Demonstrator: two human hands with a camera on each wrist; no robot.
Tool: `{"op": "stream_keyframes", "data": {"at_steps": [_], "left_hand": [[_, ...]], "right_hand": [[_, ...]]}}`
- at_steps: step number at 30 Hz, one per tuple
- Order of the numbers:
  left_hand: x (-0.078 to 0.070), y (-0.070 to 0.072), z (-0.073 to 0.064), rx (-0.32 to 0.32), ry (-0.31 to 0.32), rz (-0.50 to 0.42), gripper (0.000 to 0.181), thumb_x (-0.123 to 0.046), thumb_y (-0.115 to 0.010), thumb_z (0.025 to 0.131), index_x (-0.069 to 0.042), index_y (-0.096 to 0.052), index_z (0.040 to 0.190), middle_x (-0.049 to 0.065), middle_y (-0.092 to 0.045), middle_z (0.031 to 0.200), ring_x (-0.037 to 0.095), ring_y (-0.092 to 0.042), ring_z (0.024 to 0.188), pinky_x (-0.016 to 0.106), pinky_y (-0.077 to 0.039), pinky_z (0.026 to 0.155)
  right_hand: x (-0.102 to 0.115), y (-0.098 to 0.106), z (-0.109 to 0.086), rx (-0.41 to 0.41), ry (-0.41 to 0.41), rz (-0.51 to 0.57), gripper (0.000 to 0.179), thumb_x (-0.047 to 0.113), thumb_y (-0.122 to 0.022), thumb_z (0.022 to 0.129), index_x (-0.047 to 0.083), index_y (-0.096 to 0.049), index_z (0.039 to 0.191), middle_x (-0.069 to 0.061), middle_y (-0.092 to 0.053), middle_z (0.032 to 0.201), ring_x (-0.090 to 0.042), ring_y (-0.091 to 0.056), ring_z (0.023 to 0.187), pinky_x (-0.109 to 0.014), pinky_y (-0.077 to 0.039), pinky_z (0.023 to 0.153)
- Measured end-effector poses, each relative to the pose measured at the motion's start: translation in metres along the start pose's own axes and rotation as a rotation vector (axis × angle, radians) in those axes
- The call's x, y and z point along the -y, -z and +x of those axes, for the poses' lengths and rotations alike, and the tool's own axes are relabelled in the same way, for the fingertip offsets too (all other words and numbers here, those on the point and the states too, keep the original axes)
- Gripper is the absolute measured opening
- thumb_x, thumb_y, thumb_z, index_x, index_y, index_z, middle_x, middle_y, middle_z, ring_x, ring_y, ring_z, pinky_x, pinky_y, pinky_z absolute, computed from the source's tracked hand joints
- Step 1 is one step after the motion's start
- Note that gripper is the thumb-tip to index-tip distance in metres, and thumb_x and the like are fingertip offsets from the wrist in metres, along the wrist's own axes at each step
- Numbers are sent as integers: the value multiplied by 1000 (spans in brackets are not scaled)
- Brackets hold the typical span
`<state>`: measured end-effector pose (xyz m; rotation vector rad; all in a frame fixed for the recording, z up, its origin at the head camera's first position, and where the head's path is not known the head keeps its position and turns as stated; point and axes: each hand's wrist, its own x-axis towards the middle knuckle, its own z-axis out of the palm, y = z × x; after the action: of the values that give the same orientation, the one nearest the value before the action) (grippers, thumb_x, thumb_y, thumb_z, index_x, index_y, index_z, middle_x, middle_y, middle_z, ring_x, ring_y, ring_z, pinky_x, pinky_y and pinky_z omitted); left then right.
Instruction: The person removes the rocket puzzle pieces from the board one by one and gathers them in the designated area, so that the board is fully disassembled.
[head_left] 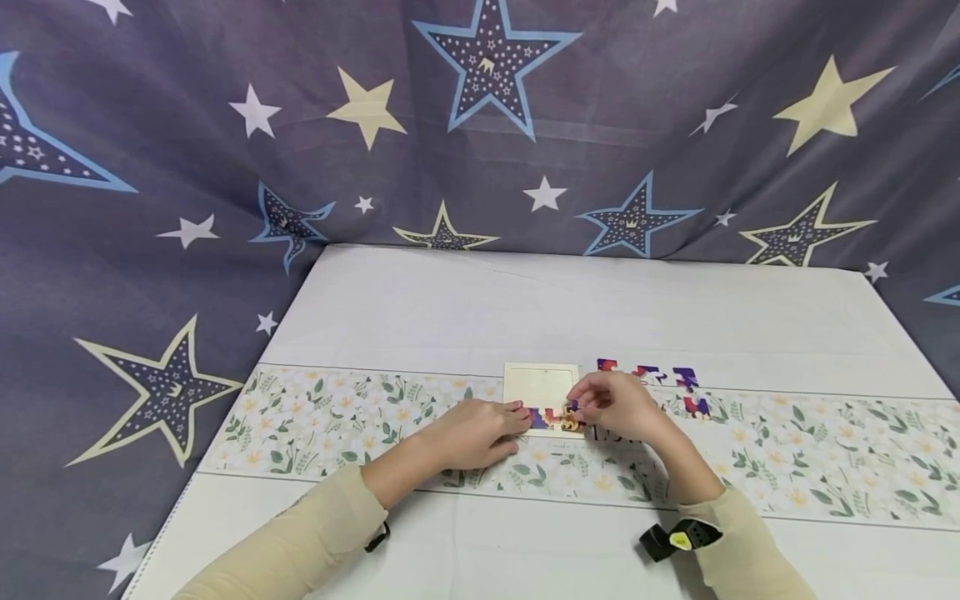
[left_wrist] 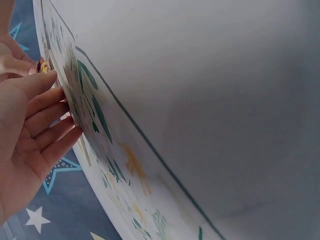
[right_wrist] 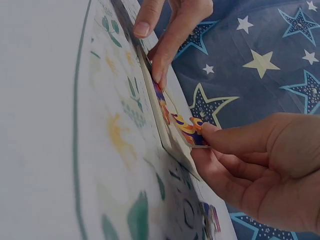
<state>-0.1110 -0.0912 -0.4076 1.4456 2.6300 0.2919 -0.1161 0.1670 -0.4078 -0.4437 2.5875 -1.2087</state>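
A pale wooden puzzle tray [head_left: 540, 385] lies on the floral strip. Colourful purple and orange puzzle pieces [head_left: 539, 417] sit along its near side, at the left. My left hand [head_left: 480, 433] rests at the tray's left edge, its fairly straight fingertips touching the tray and the pieces there. At the lower right of the tray, my right hand [head_left: 618, 406] pinches a yellow, orange and purple puzzle piece [right_wrist: 188, 131] between thumb and fingers. In the right wrist view that piece is tilted over the tray, close beside the piece in it.
Several loose puzzle pieces [head_left: 686, 377] lie right of the tray, one of them [head_left: 696, 407] nearer on the floral strip. Dark printed lettering [right_wrist: 187, 210] shows by the right hand. A star-patterned curtain [head_left: 480, 167] stands behind the white table [head_left: 600, 300].
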Motion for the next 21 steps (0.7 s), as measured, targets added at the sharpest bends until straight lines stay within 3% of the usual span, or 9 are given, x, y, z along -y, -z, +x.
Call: {"op": "stream_keyframes", "data": {"at_steps": [21], "left_hand": [[-1, 1, -1, 15, 21, -4, 35, -25, -56, 97, -10, -64, 127, 4, -63, 132, 19, -56, 129, 36, -51, 102]], "right_hand": [[-34, 36, -32, -95, -92, -33, 18, 0, -65, 86, 0, -71, 103, -9, -70, 84, -7, -63, 71, -20, -53, 61]]}}
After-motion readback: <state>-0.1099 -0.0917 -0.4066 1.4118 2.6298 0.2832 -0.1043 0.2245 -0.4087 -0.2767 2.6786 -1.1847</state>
